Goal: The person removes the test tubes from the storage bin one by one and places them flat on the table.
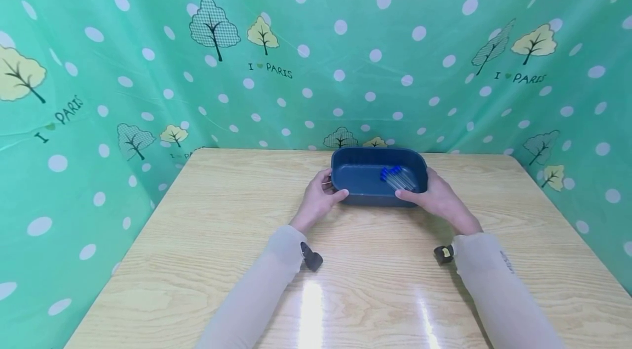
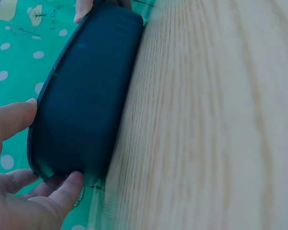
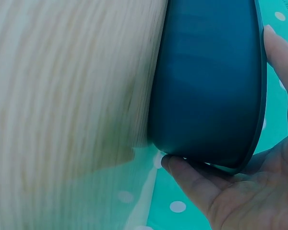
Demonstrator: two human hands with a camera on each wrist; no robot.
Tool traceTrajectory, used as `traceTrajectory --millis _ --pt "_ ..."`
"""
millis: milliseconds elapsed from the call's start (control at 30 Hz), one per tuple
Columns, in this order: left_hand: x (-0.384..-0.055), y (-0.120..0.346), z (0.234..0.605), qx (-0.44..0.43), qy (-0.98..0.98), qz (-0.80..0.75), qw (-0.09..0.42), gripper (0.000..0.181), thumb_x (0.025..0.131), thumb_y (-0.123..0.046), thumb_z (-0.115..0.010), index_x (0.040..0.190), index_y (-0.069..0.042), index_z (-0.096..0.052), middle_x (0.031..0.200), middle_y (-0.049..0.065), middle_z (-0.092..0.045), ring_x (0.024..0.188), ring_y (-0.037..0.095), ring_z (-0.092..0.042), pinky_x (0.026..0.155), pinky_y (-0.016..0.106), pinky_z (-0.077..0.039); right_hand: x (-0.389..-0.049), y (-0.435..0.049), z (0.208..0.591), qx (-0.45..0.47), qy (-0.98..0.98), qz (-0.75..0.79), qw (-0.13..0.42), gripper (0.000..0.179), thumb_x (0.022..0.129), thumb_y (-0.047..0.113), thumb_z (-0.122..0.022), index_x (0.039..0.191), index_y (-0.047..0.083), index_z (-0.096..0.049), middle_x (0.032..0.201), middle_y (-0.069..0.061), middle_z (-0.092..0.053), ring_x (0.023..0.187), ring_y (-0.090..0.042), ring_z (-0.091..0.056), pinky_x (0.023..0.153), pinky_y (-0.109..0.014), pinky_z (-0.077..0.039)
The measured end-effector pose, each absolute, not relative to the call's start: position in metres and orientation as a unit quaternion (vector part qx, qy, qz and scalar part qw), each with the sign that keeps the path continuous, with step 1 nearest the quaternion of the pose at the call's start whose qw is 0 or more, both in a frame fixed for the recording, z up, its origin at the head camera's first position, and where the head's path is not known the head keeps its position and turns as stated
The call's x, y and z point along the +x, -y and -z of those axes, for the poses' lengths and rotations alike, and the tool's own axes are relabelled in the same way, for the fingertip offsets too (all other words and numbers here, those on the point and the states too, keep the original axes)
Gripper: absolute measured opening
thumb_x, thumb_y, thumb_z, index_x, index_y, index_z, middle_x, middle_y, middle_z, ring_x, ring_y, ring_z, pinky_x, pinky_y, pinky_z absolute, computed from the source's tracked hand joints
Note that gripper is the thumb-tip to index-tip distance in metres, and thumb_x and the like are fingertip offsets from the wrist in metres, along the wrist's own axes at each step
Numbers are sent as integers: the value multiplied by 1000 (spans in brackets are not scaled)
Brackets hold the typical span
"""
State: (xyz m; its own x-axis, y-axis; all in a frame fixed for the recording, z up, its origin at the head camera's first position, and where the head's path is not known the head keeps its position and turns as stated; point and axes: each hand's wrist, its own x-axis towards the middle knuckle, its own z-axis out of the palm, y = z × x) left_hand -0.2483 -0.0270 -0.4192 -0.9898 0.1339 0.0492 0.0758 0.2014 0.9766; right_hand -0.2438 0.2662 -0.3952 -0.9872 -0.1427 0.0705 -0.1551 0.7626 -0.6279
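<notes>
My left hand (image 1: 320, 195) and right hand (image 1: 441, 196) pinch the blue box (image 1: 372, 200) by its ends, thumbs on the near rim, other fingers curled outside, by the far edge of the table (image 1: 375, 250); holding it level should keep the pens (image 1: 400, 180) from rolling.

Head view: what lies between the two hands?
The blue bin, held between the left hand and right hand, with what look like pens inside, nearer the right; the head view shows it.
</notes>
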Motion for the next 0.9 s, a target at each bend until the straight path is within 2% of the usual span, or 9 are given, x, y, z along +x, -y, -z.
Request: traceTrajectory --millis 267,800,900 --pt "-249 30 418 60 -781 -620 30 75 74 -21 -74 136 -7 -33 128 18 -45 111 25 -51 87 30 -45 -245 -263 395 80 941 -330 2 101 70 58 -65 143 10 -16 136 -20 -36 121 -38 -35 94 -57 -30" --pt "-248 36 418 58 -780 -622 26 74 74 -21 -74 136 -7 -34 127 17 -47 110 25 -52 85 29 -46 -244 -257 395 85 939 -332 4 100 71 55 -67 143 9 -15 137 -21 -33 122 -39 -34 94 -59 -29" --pt "-248 37 418 58 -782 -620 24 74 74 -21 -74 135 -8 -35 126 16 -47 110 25 -52 86 29 -46 -244 -256 394 80 940 -331 3 102 69 58 -66 143 8 -15 137 -21 -34 122 -39 -34 94 -59 -29"
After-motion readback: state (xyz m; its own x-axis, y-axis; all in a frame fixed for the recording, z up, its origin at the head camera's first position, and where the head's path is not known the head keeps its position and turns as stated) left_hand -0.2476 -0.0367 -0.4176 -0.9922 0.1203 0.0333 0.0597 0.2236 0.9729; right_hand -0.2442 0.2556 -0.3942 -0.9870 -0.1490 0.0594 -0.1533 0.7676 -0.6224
